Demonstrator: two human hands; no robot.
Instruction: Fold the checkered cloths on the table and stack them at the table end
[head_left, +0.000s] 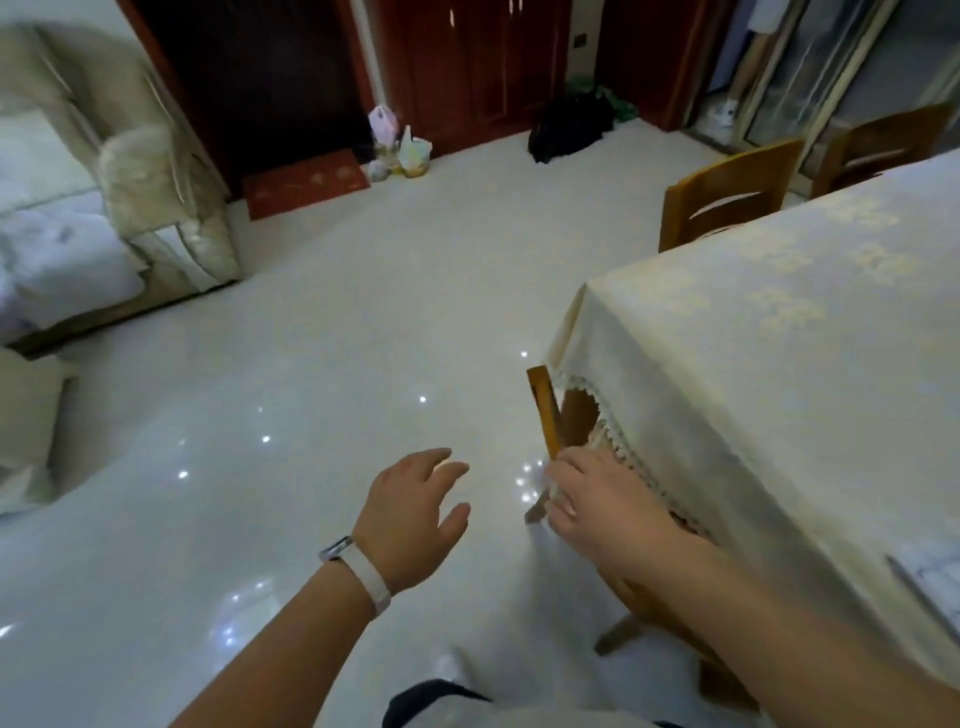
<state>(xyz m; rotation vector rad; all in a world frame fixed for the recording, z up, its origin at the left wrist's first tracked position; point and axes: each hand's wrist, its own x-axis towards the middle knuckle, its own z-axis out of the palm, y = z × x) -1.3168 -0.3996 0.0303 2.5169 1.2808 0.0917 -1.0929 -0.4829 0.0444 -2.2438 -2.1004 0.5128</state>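
Seeming to be easing the chair (543, 405) away from the table (779, 338) (slowly is best): right hand (608, 514) touching it, grip unclear; left hand (410, 514) empty, fingers (436, 460) spread.

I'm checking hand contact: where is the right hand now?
Head view, lower right of centre: the right hand holds the back of the wooden chair, beside the fringe of the tablecloth.

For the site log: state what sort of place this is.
Probably a home living and dining room: a cloth-covered dining table, wooden chairs pulled up to it, and a pale sofa across the glossy tiled floor.
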